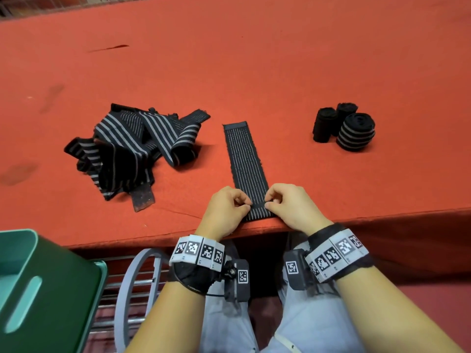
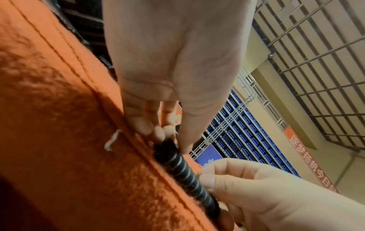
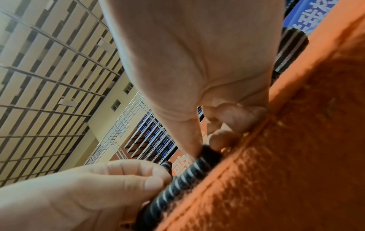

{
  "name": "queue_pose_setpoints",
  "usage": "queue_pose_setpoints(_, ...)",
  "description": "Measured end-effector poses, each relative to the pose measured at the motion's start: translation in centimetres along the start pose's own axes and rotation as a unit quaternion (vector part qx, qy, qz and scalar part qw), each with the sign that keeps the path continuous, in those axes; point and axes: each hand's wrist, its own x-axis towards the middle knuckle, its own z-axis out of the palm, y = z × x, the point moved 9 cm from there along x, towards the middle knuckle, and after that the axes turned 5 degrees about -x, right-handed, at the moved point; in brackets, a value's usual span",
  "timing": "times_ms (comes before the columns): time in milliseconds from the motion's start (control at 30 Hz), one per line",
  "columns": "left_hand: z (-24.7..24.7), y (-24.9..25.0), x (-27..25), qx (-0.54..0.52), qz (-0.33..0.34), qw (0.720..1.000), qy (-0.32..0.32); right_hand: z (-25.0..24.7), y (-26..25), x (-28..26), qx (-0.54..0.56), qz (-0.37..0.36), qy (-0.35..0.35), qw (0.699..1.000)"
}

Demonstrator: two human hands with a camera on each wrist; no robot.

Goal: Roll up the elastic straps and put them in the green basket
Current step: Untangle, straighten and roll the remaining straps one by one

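A black elastic strap (image 1: 246, 159) with thin grey stripes lies flat on the red table, running away from me. Its near end (image 2: 183, 168) (image 3: 177, 179) is turned into a small tight roll at the table's front edge. My left hand (image 1: 244, 203) pinches the roll's left end between thumb and curled fingers. My right hand (image 1: 270, 203) pinches its right end the same way. A heap of unrolled striped straps (image 1: 127, 151) lies to the left. The green basket (image 1: 38, 289) sits below the table edge at lower left.
Three rolled straps (image 1: 344, 126) stand together on the table at the right. The red felt table (image 1: 254, 59) stretches far ahead. A grey wire frame (image 1: 135, 284) stands beside the basket, under the table edge by my knees.
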Motion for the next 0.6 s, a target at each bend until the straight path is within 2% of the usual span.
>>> queue_pose_setpoints(233,0.7,0.5,-0.4,0.054,0.037,0.997,-0.033,-0.3,-1.2,-0.2,-0.071,-0.075,0.033,0.994)
queue_pose_setpoints(400,0.9,0.4,-0.4,0.092,0.047,0.993,-0.047,0.1,-1.9,-0.7,-0.096,-0.127,-0.026,0.987)
queue_pose_setpoints(600,1.0,0.7,-0.7,0.105,0.062,0.992,-0.043,0.4,-1.6,-0.9,-0.112,-0.124,-0.056,0.984)
